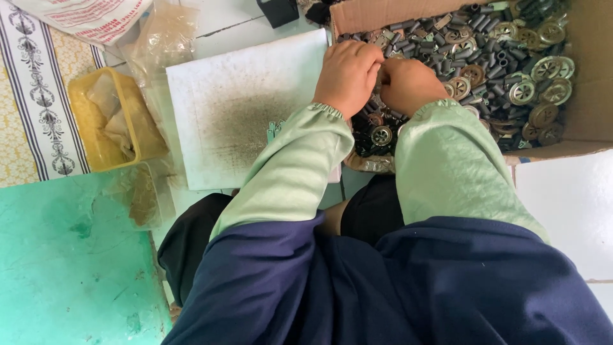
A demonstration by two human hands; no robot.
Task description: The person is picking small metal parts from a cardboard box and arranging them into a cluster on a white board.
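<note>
Both hands meet over the near left corner of a cardboard box (578, 121) that sits at the top right of the view, its brown walls open and its floor heaped with small metal parts (491, 57): short dark tubes and round, spoked discs in dull brass and grey. The left hand (347, 75) is curled with its knuckles up and its fingers tucked under, pressed against the right hand (408, 82), which is likewise clenched; the two seem to pinch a small piece between them, but what it is cannot be told, since the fingers hide it. Pale green sleeves cover both forearms down to gathered cuffs. Just left of the box lies a white square board (236, 108), its middle dusted with dark grime. Further left stands a yellow plastic basket (83, 121) holding crumpled clear plastic bags, and above it a white sack with red print (89, 16) lies at the top edge. A patterned mat (32, 96) with black ornamental stripes runs down the far left, and a green surface (64, 268) fills the lower left.
</note>
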